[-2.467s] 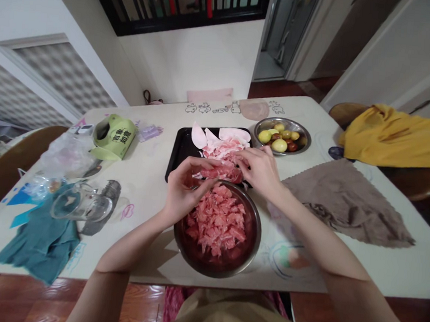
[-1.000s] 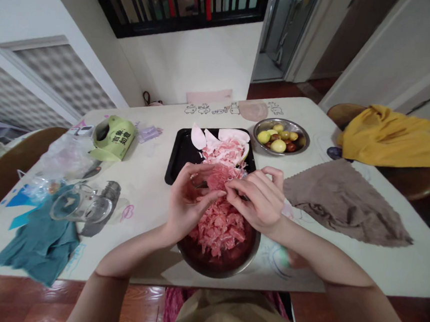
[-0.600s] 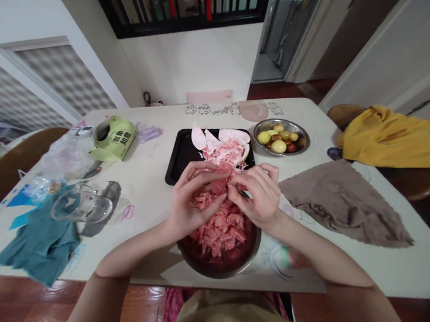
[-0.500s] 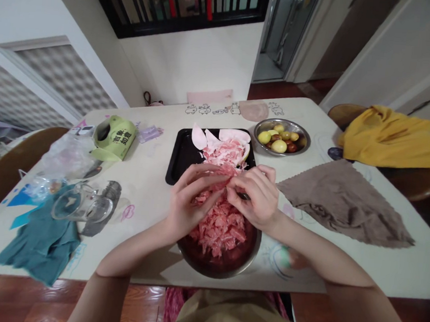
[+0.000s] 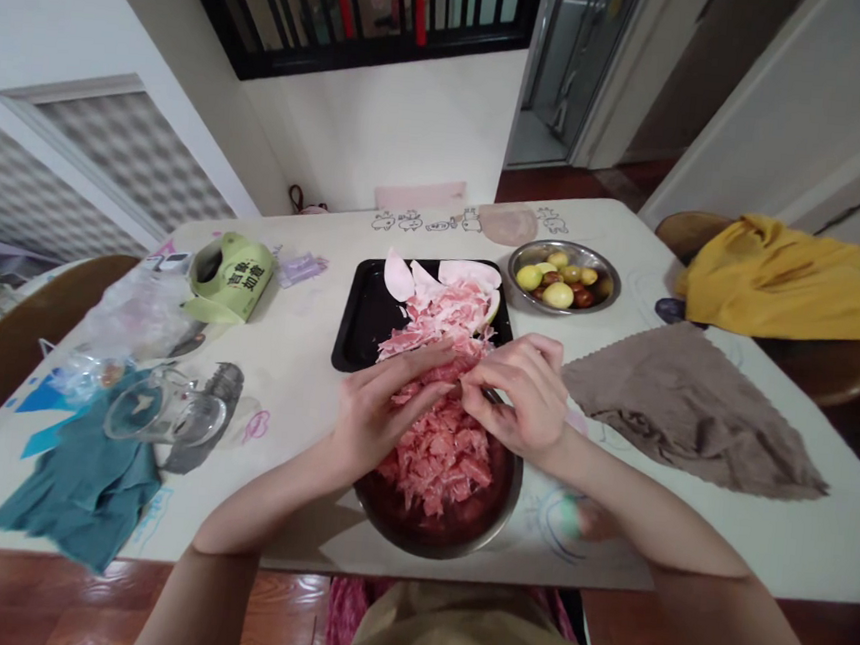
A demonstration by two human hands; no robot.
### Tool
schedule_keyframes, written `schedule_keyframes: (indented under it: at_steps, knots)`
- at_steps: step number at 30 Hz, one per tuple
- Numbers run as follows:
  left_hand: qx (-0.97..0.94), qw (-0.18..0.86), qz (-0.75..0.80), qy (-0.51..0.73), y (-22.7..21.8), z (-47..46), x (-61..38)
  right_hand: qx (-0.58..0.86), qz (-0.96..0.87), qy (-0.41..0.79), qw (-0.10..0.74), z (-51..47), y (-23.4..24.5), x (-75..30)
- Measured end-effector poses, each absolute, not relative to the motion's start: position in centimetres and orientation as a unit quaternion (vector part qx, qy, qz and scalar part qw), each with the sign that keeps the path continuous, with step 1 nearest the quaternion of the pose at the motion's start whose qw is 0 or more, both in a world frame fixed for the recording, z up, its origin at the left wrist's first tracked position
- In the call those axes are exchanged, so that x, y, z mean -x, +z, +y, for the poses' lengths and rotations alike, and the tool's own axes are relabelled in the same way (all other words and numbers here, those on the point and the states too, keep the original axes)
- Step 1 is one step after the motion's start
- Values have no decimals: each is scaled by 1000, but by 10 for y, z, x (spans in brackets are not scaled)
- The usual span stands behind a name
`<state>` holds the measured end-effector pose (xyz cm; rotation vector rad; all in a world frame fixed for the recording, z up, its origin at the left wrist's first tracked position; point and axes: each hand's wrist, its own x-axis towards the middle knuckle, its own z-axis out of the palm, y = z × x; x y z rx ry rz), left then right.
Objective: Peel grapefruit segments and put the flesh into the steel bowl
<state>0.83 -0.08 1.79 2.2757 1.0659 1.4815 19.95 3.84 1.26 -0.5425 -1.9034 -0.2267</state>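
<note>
Red pomelo pulp (image 5: 436,469) is heaped in a steel bowl (image 5: 447,547) at the table's near edge. Above it, my left hand (image 5: 378,398) is curled with fingers and thumb around a red pomelo segment (image 5: 442,370). My right hand (image 5: 521,396) pinches at the same segment from the other side, fingertips bent inward; the fingers partly hide what they grip. Just beyond lies a black tray (image 5: 361,322) with white pith-lined peel (image 5: 470,273) and a pile of pale pink membrane scraps (image 5: 450,309).
Behind the right hand stands a steel bowl of small fruit (image 5: 564,274). A brown cloth (image 5: 700,416) lies to the right. On the left are a glass mug (image 5: 166,410), a teal cloth (image 5: 89,483), a green paper box (image 5: 232,280) and clear plastic bags (image 5: 129,321).
My right hand has shifted slightly right, and its fingertips have drawn a little apart from the left hand's. My left fingers have flattened slightly over the segment. The bowls and tray stay put.
</note>
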Motion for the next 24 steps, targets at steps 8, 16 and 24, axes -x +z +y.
schedule_keyframes:
  at_steps: [8, 16, 24]
  knots:
    - [-764, 128, 380, 505, 18, -2, -5, 255, -782, -89, 562, 33, 19, -199]
    - [-750, 157, 397, 505, 15, -2, -6, 257, -790, -123, 542, 30, 20, -204]
    - [-696, 251, 421, 525, 12, -4, -5, 220, -806, -187, 516, 33, 17, -205]
